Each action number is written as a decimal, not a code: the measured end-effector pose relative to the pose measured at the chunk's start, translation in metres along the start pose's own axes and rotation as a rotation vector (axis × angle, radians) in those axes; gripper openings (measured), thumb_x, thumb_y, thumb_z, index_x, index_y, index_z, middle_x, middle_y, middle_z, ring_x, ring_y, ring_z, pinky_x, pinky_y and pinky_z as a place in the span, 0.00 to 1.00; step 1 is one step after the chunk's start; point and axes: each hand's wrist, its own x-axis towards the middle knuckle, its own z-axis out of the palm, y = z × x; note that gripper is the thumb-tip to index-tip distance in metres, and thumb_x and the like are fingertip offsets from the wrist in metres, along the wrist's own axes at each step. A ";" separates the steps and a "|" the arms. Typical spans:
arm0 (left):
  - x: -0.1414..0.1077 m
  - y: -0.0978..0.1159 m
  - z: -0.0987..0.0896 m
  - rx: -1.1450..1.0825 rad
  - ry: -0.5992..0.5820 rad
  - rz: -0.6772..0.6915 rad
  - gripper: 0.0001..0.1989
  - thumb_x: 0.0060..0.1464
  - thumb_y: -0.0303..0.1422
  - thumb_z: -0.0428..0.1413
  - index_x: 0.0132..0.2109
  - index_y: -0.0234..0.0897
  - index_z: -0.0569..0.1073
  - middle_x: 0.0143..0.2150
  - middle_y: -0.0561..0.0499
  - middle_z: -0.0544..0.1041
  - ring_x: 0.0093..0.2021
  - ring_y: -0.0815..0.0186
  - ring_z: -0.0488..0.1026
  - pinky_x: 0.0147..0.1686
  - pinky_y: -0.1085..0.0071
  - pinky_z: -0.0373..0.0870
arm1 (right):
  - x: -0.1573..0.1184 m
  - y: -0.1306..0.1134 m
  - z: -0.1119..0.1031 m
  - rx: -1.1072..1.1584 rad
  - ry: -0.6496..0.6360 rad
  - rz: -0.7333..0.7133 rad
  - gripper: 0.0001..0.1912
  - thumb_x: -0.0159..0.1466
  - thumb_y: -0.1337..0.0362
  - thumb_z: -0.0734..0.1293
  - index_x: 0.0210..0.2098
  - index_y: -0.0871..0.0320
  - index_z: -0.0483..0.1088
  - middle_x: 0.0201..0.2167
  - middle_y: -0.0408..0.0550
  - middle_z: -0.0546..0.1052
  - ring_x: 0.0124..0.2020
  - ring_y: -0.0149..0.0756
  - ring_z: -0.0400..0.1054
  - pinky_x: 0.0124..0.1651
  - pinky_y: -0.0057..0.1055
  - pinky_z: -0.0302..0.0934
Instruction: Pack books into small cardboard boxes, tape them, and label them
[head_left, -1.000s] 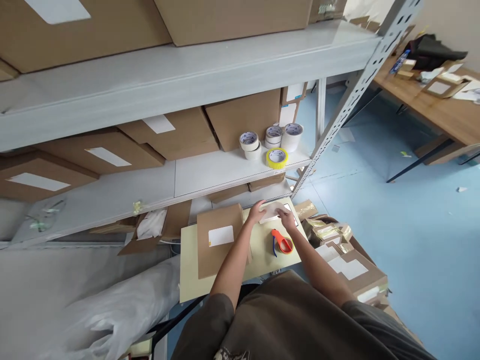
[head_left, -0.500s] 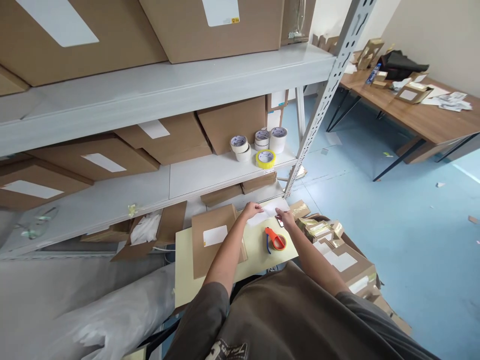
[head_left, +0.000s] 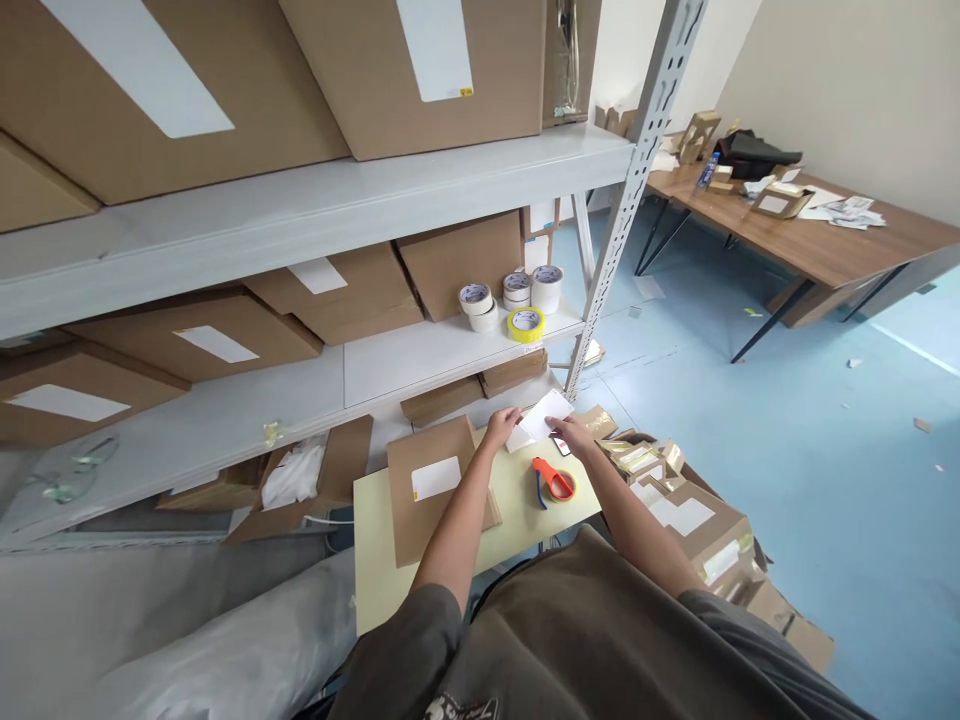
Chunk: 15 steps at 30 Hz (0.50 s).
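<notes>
White paper sheets point(head_left: 541, 414) are held between my two hands above the far end of a pale yellow table point(head_left: 379, 590). My left hand point(head_left: 501, 428) grips their left side, fingers closed. On the right, my right hand point(head_left: 573, 435) pinches the near right edge. A phone-like object point(head_left: 561, 446) lies partly hidden beside my right hand. Nearer to me on the table is an orange tape dispenser point(head_left: 555, 480) with a blue part. A flat brown cardboard box point(head_left: 416, 450) with a white label point(head_left: 436, 479) lies left of my left forearm.
Grey metal shelving point(head_left: 465, 345) stands in front, bearing cardboard boxes point(head_left: 465, 255), white tape rolls point(head_left: 480, 305) and a yellow tape roll point(head_left: 526, 323). Scrap cardboard point(head_left: 690, 520) is piled right of the table. A brown desk point(head_left: 810, 240) stands far right; plastic wrap point(head_left: 247, 640) lies lower left.
The paper was one overlapping strip; now a sheet in my right hand is tilted up, apart from the one behind. The camera view has shifted slightly.
</notes>
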 end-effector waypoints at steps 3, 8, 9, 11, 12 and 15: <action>-0.041 -0.005 -0.030 -0.161 -0.086 -0.038 0.32 0.54 0.61 0.62 0.42 0.32 0.84 0.36 0.44 0.83 0.36 0.61 0.78 0.39 0.67 0.73 | -0.006 -0.006 0.031 -0.125 -0.132 0.012 0.18 0.51 0.52 0.80 0.31 0.58 0.78 0.32 0.53 0.84 0.37 0.44 0.79 0.41 0.36 0.74; -0.123 -0.026 -0.084 -0.195 0.055 -0.045 0.29 0.38 0.58 0.72 0.29 0.35 0.78 0.28 0.51 0.78 0.32 0.65 0.74 0.34 0.70 0.69 | -0.027 -0.003 0.109 -0.217 -0.268 -0.044 0.18 0.51 0.52 0.81 0.33 0.57 0.79 0.31 0.47 0.83 0.33 0.39 0.76 0.37 0.33 0.70; -0.139 -0.031 -0.094 -0.221 0.135 -0.053 0.29 0.38 0.58 0.72 0.28 0.35 0.77 0.27 0.51 0.77 0.31 0.66 0.73 0.33 0.71 0.69 | -0.035 -0.001 0.124 -0.224 -0.262 -0.064 0.18 0.52 0.51 0.80 0.35 0.57 0.79 0.31 0.46 0.83 0.33 0.38 0.76 0.36 0.32 0.69; -0.166 -0.041 -0.113 -0.275 0.299 -0.077 0.29 0.40 0.59 0.71 0.28 0.36 0.77 0.27 0.51 0.77 0.30 0.67 0.72 0.32 0.72 0.69 | -0.053 0.006 0.151 -0.246 -0.225 -0.091 0.19 0.54 0.50 0.78 0.38 0.56 0.79 0.32 0.44 0.82 0.33 0.36 0.76 0.37 0.30 0.67; -0.178 -0.045 -0.123 -0.292 0.369 -0.091 0.29 0.41 0.60 0.70 0.28 0.36 0.77 0.27 0.51 0.77 0.30 0.67 0.72 0.32 0.72 0.69 | -0.063 0.010 0.162 -0.262 -0.208 -0.094 0.18 0.55 0.50 0.77 0.39 0.55 0.78 0.33 0.44 0.82 0.33 0.36 0.76 0.37 0.29 0.66; -0.208 -0.057 -0.146 -0.308 0.480 -0.114 0.29 0.44 0.60 0.67 0.30 0.36 0.78 0.28 0.49 0.79 0.31 0.65 0.74 0.32 0.71 0.69 | -0.094 0.026 0.190 -0.292 -0.201 -0.108 0.16 0.57 0.50 0.74 0.38 0.55 0.78 0.36 0.46 0.82 0.33 0.35 0.76 0.37 0.30 0.66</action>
